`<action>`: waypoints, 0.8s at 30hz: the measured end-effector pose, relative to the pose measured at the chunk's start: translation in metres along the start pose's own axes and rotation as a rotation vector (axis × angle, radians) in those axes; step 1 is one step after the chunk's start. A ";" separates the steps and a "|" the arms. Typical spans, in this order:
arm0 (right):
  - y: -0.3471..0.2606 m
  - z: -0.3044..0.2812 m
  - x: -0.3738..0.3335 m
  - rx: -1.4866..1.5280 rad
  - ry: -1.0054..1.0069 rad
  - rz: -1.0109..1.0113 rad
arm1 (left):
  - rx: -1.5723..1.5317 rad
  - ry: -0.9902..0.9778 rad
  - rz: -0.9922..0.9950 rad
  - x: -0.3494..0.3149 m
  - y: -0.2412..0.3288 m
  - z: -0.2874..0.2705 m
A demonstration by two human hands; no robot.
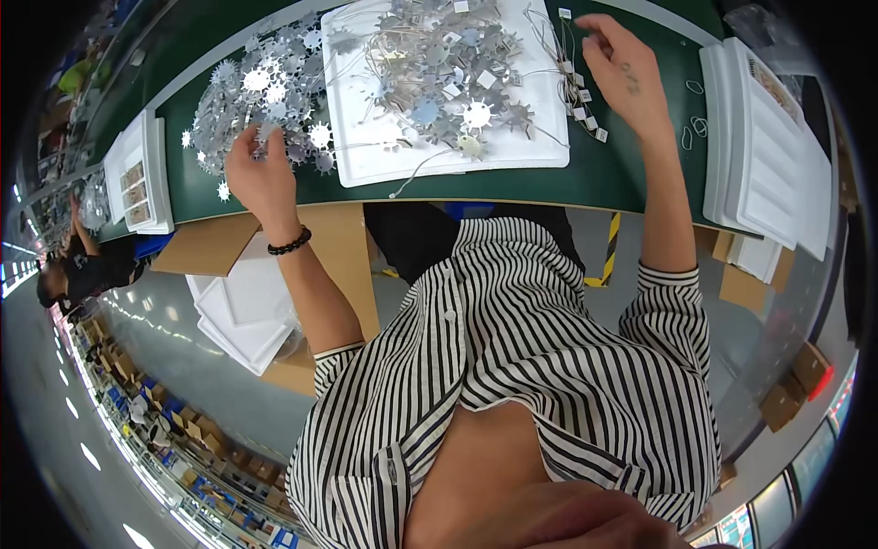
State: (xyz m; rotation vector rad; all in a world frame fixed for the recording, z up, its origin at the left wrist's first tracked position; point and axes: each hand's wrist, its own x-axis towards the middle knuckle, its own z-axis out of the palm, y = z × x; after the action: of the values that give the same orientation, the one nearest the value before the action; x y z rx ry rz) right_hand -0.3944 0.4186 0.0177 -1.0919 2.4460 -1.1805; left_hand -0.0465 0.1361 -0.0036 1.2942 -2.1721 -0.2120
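- A loose heap of silver snowflake-shaped pieces [265, 101] lies on the green table [631, 178], at its left part, just beside a white tray [366, 160].
- The left hand [261, 178] rests at the near edge of that heap, fingers curled around one silver piece [265, 135] pinched at the fingertips.
- The white tray holds more snowflake pieces, some tagged and tangled with pale strings [430, 73].
- At the tray's right edge lies a row of small white tags on strings [578, 91]; the right hand [626, 78] hovers over them, fingers bent and loosely spread; whether it grips anything cannot be told.
- A few thin rings [697, 128] lie on the table right of that hand.
- Stacked white trays [768, 156] stand at the far right, and another white tray set [137, 174] at the far left.
- A black bead bracelet [289, 242] sits on the left wrist.
- Below the table edge: cardboard [210, 245] and more white trays [242, 316] on the grey floor.
- Another person [78, 265] works at the far left.
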 end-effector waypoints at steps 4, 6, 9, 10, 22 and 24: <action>0.020 -0.003 0.015 -0.184 -0.069 -0.423 | -0.228 0.016 -0.119 -0.005 0.005 -0.001; 0.026 -0.007 0.014 -0.246 -0.094 -0.560 | -0.304 0.016 -0.160 -0.008 0.011 -0.001; 0.025 -0.021 0.012 -0.395 -0.112 -0.637 | -0.613 0.123 -0.358 -0.011 0.026 -0.003; 0.026 -0.023 0.011 -0.444 -0.119 -0.662 | -0.714 0.159 -0.425 -0.012 0.027 -0.003; 0.011 -0.024 -0.003 0.095 0.402 -0.183 | -2.130 0.080 -0.614 0.037 0.011 -0.017; 0.009 -0.020 -0.002 0.163 0.466 -0.220 | -2.105 0.194 -0.773 0.033 0.028 -0.020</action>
State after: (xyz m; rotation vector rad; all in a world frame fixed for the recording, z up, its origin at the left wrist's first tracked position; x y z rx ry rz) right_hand -0.4066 0.4352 0.0238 -1.1673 2.5317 -1.8502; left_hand -0.0673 0.1261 0.0375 0.5101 -0.2592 -1.8207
